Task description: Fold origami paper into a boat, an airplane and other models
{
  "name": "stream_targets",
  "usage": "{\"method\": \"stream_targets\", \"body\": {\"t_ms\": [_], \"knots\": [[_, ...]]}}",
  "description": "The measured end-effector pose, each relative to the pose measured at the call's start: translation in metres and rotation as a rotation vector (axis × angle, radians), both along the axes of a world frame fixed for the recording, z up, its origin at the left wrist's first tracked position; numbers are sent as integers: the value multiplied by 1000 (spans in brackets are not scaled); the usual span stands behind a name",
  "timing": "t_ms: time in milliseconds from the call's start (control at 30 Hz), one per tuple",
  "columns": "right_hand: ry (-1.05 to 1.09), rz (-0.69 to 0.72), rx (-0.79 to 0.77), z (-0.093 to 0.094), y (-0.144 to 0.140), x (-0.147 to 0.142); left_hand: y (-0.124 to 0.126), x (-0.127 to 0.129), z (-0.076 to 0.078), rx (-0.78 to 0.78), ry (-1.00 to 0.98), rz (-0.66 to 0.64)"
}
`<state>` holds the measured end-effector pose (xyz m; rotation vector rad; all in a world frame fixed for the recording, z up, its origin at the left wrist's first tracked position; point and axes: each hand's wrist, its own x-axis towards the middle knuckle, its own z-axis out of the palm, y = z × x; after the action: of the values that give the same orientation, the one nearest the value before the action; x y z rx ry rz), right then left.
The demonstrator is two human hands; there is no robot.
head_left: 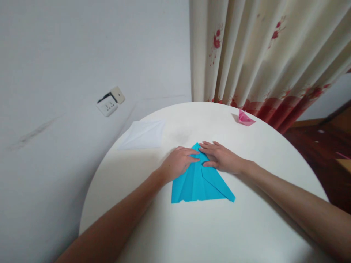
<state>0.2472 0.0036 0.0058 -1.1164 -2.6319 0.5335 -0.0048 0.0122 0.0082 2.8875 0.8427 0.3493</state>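
White paper [144, 134] lay leftmost on the surface [208, 233]. The left hand [178, 162], fingers loosely extended, pressed blue paper [192, 186] mid-surface: creased leftward, flap folded only rightward, as far as visible. The flattened right hand [221, 157] gripped nothing; pink folded paper [246, 119] sat beyond.

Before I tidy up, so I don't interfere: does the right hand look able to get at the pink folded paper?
Probably yes: the pink folded paper sits beyond the right hand, farther right, with only bare tabletop visible between them. It would first have to leave the blue paper.
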Motion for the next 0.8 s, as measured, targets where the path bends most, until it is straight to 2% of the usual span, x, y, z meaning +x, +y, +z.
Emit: {"method": "stream_targets", "body": {"t_ms": [333,567,800], "knots": [[16,-3,4,-2,0,1,-2,0,4,-8,15,-70],[34,-4,14,-4,1,1,-3,1,2,-7,25,-27],[9,-4,19,-4,1,1,1,-2,2,-12,17,-43]]}}
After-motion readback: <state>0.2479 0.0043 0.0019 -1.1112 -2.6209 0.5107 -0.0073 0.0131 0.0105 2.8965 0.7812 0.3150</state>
